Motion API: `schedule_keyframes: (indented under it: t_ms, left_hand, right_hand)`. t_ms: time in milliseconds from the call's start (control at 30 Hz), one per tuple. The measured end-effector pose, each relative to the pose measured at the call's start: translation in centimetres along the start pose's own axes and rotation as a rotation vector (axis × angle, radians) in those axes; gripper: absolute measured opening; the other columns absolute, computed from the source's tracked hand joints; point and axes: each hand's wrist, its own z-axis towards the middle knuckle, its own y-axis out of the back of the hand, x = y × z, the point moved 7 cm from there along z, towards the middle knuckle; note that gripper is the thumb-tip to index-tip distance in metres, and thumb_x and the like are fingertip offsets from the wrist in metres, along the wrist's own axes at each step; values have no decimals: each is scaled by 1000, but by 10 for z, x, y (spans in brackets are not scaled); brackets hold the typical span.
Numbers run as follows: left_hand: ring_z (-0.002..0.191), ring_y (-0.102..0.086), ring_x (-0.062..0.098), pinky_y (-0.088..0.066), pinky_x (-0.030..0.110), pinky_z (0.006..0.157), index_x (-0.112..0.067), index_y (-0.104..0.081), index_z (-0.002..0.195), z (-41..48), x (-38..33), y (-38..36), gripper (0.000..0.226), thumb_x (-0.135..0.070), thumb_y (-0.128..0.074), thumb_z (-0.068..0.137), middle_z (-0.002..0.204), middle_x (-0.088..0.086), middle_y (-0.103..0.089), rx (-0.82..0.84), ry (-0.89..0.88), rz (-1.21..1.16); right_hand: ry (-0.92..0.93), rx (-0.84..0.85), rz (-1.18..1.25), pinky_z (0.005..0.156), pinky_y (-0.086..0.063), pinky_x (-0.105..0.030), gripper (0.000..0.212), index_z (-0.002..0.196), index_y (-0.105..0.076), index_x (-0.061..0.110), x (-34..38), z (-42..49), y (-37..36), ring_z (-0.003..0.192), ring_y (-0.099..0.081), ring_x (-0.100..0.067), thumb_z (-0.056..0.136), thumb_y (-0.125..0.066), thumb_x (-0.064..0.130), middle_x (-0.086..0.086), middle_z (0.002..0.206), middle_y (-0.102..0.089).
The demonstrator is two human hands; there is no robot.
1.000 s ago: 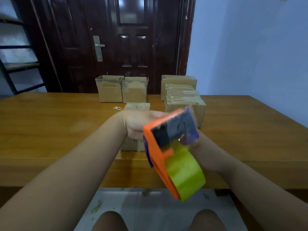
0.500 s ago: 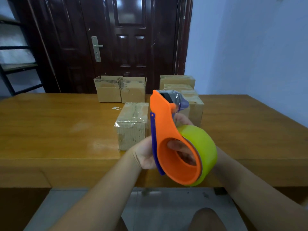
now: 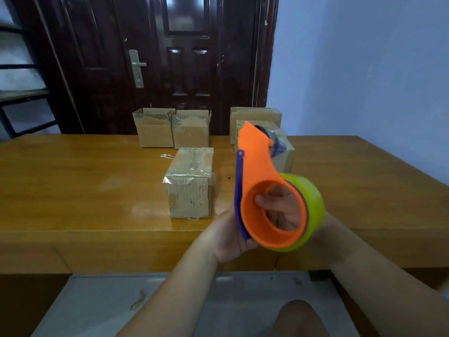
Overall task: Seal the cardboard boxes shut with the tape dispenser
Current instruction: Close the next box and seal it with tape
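- One wide bench [image 3: 73, 190] carries the cardboard boxes: two open boxes [image 3: 155, 128] at far centre, a closed stack [image 3: 255, 115] at far right, and one taped box [image 3: 189, 181] near centre.
- The tape dispenser [image 3: 255, 166] is held off the bench, just right of the taped box, nose pointing up and away.
- The left hand [image 3: 226, 237] cups its lower rim, fingers hidden. The right hand [image 3: 281, 210] reaches in from behind, its fingers [image 3: 262, 198] curled inside the core, gripping.
- Likely step: readying the dispenser between boxes. The next move calls for closing an open box's flaps and setting the tape end down.
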Motion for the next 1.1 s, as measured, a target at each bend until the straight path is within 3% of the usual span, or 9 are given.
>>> schedule_keyframes:
  t_ms: [67, 167, 267, 400, 500, 633, 833, 1000, 1100]
  left_hand:
    - [84, -67, 23, -54, 35, 76, -12, -67, 104, 4, -4, 15, 41, -39, -61, 74, 96, 10, -71, -237, -41, 11]
    - [76, -61, 26, -48, 34, 67, -7, -62, 105, 6, -17, 28, 31, -28, -58, 82, 91, 14, -66, -410, -184, -46]
    - [50, -44, 9, -35, 23, 50, -13, -59, 82, -4, -23, 35, 21, -28, -52, 95, 62, -3, -56, -544, -251, 91]
    - [44, -39, 3, -32, 18, 45, -14, -61, 76, -19, -39, 36, 29, -28, -47, 99, 56, -9, -49, -711, -387, 343]
    - [47, -42, 1, -35, 17, 47, -13, -60, 82, -24, -53, 24, 21, -21, -48, 98, 59, -7, -50, -681, -505, 455]
    - [56, -47, 2, -37, 17, 52, -18, -61, 86, -22, -56, 2, 14, -20, -51, 96, 67, -1, -56, -529, -530, 731]
    - [56, -46, 4, -37, 14, 48, -27, -58, 91, -24, -54, 0, 12, -18, -51, 96, 72, 4, -58, -527, -526, 828]
    - [55, -47, 3, -37, 15, 47, -31, -56, 93, -23, -51, 7, 15, -17, -52, 95, 75, 8, -60, -538, -494, 855]
    - [58, -48, 5, -38, 17, 48, -35, -54, 92, -28, -52, 8, 18, -17, -52, 95, 74, 8, -60, -556, -523, 904]
  right_hand:
    - [49, -30, -37, 64, -56, -29, 35, 106, -67, 13, 15, 2, -1, 76, -69, -16, 73, -79, 7, -4, 88, -71]
    - [49, -128, -61, 70, -55, -33, 30, 119, -52, 12, 16, 4, 18, 82, -66, -17, 93, -51, -3, -5, 96, -66]
    - [-42, -305, -254, 72, -54, -37, 28, 109, -57, 24, 23, 10, 36, 81, -66, -20, 83, -67, 16, -3, 95, -67]
    - [-122, -444, -460, 55, -52, -32, 32, 117, -54, 15, 26, 15, 63, 78, -67, -16, 89, -62, 0, 0, 105, -66]
    - [-204, -447, -645, 60, -54, -31, 42, 122, -53, 16, 25, 19, 82, 89, -67, -15, 85, -66, 0, 1, 110, -69]
    - [-356, -431, -1097, 85, -55, -37, 57, 134, -48, 20, 25, 21, 106, 107, -60, -18, 82, -69, 8, -1, 127, -60]
    - [-482, -368, -1269, 85, -55, -35, 68, 143, -40, 16, 21, 26, 116, 112, -58, -23, 83, -71, 19, -8, 135, -55]
    - [-515, -352, -1351, 84, -50, -32, 49, 126, -56, 14, 20, 32, 117, 100, -56, -20, 82, -74, 25, -6, 123, -58]
    - [-534, -353, -1316, 76, -48, -29, 41, 120, -60, 14, 18, 35, 119, 94, -60, -19, 83, -73, 25, -6, 115, -63]
